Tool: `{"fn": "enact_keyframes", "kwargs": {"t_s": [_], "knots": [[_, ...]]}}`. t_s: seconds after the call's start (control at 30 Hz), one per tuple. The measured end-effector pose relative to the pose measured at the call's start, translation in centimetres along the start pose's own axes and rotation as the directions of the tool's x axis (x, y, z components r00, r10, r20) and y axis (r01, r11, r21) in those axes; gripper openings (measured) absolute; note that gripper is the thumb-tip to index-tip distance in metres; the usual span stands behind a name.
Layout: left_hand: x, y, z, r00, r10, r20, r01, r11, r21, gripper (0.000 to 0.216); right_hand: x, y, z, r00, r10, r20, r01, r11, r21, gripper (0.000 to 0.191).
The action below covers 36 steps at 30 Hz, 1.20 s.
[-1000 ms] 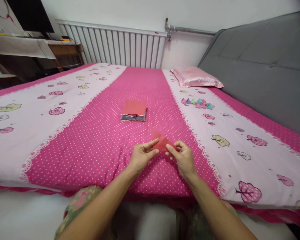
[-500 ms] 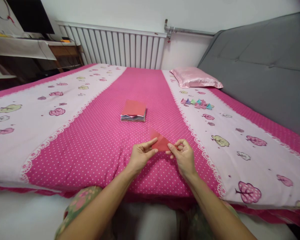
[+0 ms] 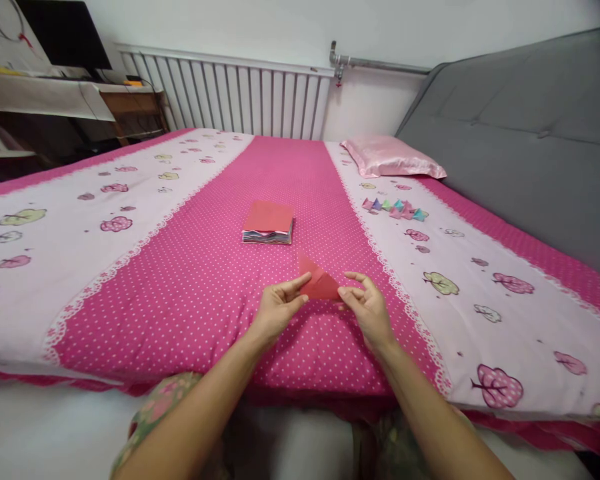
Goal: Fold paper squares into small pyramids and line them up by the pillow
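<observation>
A red sheet of origami paper (image 3: 322, 285), folded into a triangle, is held up between my two hands just above the bed. My left hand (image 3: 279, 304) pinches its left side between thumb and fingers. At the right corner, the thumb and fingertips of my right hand (image 3: 369, 308) grip the paper, with one finger lifted away from it. Beyond my hands lies a thick stack of square paper (image 3: 269, 220) with a red sheet on top. Several small folded paper pieces (image 3: 395, 209) in pink, blue, green and purple sit in a cluster to the right.
The bed (image 3: 190, 280) has a pink dotted and white tree-print cover. A pink pillow (image 3: 393, 157) lies at the far right against the grey headboard (image 3: 525, 133). Behind the bed is a white radiator (image 3: 225, 90). A desk (image 3: 40, 97) with a monitor (image 3: 65, 33) stands far left.
My right hand's fingers have uncurled somewhat, and one now extends above the paper. The left fingers have shifted slightly left along the paper. The stack and the folded pieces stay put.
</observation>
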<state>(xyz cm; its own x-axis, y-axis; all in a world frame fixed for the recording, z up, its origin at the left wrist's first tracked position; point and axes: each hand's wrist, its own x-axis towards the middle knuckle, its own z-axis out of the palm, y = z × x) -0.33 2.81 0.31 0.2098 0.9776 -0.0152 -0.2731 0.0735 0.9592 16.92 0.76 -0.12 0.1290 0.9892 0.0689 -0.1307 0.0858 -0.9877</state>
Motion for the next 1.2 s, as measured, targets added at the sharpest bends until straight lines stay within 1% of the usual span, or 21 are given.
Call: {"fn": "enact_keyframes", "kwargs": {"t_s": [0.07,0.1,0.23,0.33,0.47,0.6,0.67,0.73,0.8,0.83,0.87,0.93,0.97,1.07,1.2], "knots": [[-0.1,0.0,-0.1,0.999,0.001,0.043,-0.003,0.999,0.053,0.048,0.0,0.0,-0.1,0.998,0.036,0.047,-0.035,0.999,-0.019,0.052],[-0.2,0.1,0.0,0.998,-0.006,0.069,0.001,0.997,0.079,0.046,0.1,0.1,-0.1,0.996,0.05,0.078,-0.048,0.998,-0.028,0.051],[-0.6,0.5,0.2,0.988,-0.043,0.149,0.019,0.987,0.161,0.041,0.1,0.6,0.0,0.981,0.071,0.178,-0.063,0.997,-0.05,0.032],[-0.8,0.8,0.3,0.983,-0.064,0.173,0.029,0.979,0.2,0.04,0.0,0.8,0.1,0.978,0.085,0.188,-0.08,0.996,-0.035,0.025],[-0.8,1.0,0.3,0.974,-0.094,0.205,0.054,0.979,0.195,0.039,0.0,0.7,0.1,0.975,0.09,0.204,-0.097,0.995,0.02,0.023],[-0.9,1.1,0.1,0.967,-0.096,0.234,0.05,0.98,0.195,0.038,-0.1,0.5,0.1,0.97,0.083,0.226,-0.087,0.996,0.007,0.021],[-0.8,1.0,0.2,0.963,-0.097,0.253,0.055,0.984,0.17,0.041,-0.1,0.5,0.2,0.975,0.076,0.21,-0.076,0.997,-0.009,0.019],[-0.8,0.8,0.3,0.962,-0.074,0.261,0.045,0.992,0.115,0.051,-0.2,0.5,0.2,0.984,0.068,0.164,-0.067,0.998,-0.014,0.018],[-0.6,0.5,0.4,0.972,-0.047,0.23,0.027,0.996,0.088,0.061,-0.2,0.4,0.3,0.991,0.077,0.112,-0.079,0.997,0.013,0.019],[-0.6,0.3,0.4,0.979,-0.044,0.201,0.024,0.994,0.103,0.061,-0.2,0.4,0.4,0.992,0.091,0.091,-0.095,0.995,0.038,0.019],[-0.5,0.0,0.4,0.984,-0.053,0.173,0.029,0.99,0.137,0.055,-0.3,0.4,0.4,0.991,0.111,0.077,-0.116,0.991,0.066,0.019],[-0.4,-0.4,0.3,0.987,-0.089,0.133,0.057,0.973,0.225,0.035,-0.3,0.4,0.5,0.987,0.144,0.066,-0.15,0.983,0.106,0.02],[-0.4,-0.6,0.3,0.986,-0.107,0.129,0.071,0.963,0.258,0.032,-0.3,0.4,0.5,0.986,0.151,0.065,-0.158,0.981,0.115,0.02],[-0.4,-0.7,0.2,0.978,-0.136,0.158,0.087,0.954,0.286,0.038,-0.3,0.5,0.5,0.987,0.145,0.07,-0.153,0.982,0.112,0.019],[-0.4,-0.3,0.1,0.971,-0.137,0.198,0.079,0.958,0.274,0.037,-0.3,0.4,0.3,0.987,0.145,0.075,-0.152,0.983,0.099,0.019]]}}
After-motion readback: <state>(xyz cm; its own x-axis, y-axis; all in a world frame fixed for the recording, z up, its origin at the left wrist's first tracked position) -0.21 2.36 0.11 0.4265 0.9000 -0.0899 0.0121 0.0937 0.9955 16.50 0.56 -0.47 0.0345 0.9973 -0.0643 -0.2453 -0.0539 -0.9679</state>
